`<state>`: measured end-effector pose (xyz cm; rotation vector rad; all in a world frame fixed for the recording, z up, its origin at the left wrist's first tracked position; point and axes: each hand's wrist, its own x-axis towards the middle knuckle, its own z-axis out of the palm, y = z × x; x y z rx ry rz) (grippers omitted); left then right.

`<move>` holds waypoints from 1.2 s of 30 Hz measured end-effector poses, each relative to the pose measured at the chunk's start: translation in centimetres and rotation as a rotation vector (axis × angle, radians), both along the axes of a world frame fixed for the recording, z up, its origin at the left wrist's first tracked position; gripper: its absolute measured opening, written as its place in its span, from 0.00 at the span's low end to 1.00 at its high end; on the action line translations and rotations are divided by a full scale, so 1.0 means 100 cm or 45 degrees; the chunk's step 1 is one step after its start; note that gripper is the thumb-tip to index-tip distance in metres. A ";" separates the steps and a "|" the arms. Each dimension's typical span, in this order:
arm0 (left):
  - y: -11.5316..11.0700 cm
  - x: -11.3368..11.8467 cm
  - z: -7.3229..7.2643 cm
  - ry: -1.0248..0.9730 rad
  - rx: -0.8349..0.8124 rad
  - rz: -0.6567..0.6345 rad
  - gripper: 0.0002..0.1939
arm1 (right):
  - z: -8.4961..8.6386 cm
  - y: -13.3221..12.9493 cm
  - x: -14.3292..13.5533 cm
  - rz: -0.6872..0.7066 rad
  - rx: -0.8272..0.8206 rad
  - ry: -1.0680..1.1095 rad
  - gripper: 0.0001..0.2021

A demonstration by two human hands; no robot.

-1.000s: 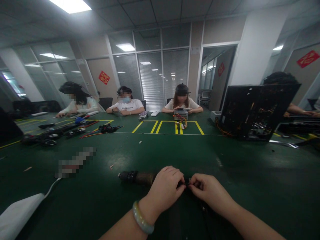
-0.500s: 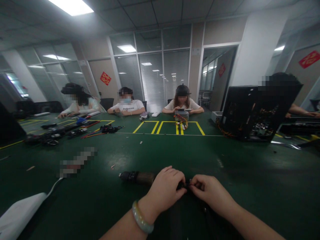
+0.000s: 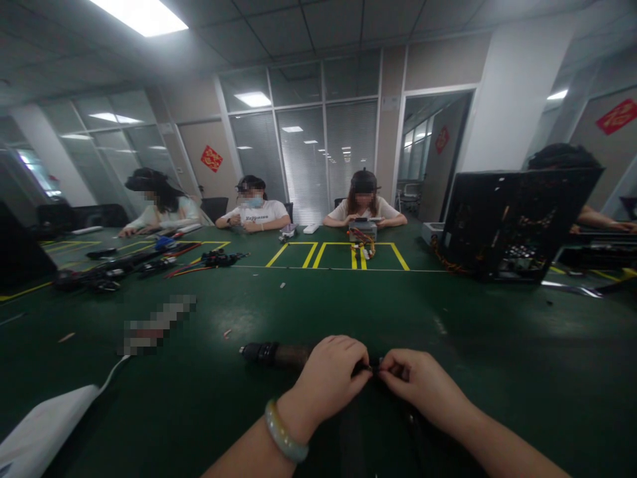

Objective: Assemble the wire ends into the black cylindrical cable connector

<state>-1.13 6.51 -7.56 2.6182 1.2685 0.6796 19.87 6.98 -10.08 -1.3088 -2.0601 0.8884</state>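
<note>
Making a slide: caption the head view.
Left hand and right hand close together at a cylindrical tool on a green table.

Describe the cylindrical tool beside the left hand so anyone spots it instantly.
On the green table, find the left hand, its wrist wearing a bangle. The tool lies partly behind it, pointing left. Its ringed black end and brownish barrel distinguish it from the tangled wires beyond.

On the near part of the table (image 3: 323, 309), the left hand (image 3: 331, 375) is left of the right hand (image 3: 423, 378), a small part (image 3: 375, 367) between their fingertips; a cylindrical tool (image 3: 288, 356) extends left from behind the left hand. Farther off, a power supply unit (image 3: 362, 230) lies before a seated person (image 3: 385, 209), a computer case (image 3: 497, 222) to its right, a cable bundle (image 3: 217, 258) to its left.
</note>
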 end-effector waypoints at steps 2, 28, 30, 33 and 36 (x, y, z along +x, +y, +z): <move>0.000 0.000 -0.001 0.003 -0.009 -0.029 0.06 | 0.000 0.001 -0.001 -0.004 0.010 -0.018 0.05; 0.001 0.000 -0.006 0.013 -0.054 -0.012 0.06 | -0.004 0.001 -0.001 0.025 -0.005 -0.011 0.05; 0.002 -0.001 -0.006 0.019 -0.061 -0.001 0.06 | -0.003 0.001 -0.001 0.018 0.002 -0.014 0.05; 0.002 -0.001 -0.006 0.021 -0.072 0.000 0.06 | -0.003 0.001 -0.001 0.007 0.010 -0.030 0.05; 0.001 -0.001 -0.004 0.030 -0.083 0.004 0.09 | -0.003 0.000 -0.002 0.006 0.004 -0.017 0.05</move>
